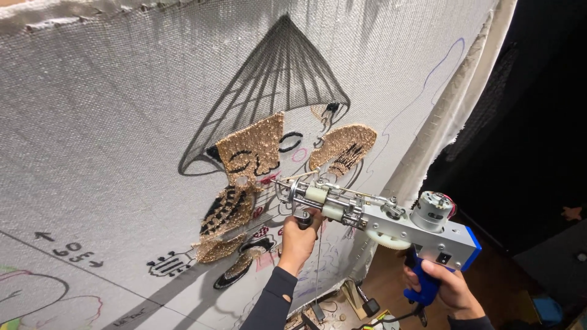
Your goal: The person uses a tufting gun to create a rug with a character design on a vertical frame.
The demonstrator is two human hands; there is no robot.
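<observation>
We held a tufting gun (379, 220) up against the stretched grey cloth (110, 122), its needle end touching the cloth just below the tan tufted face (254, 150) of the drawn figure. Our left hand (298, 239) was closed around the front grip under the gun's nose. Our right hand (446, 287) was wrapped tight around the blue handle (422, 284) at the rear. A drawn cone hat (275, 79) sat above the face, and a wooden floor (391, 275) showed below.
</observation>
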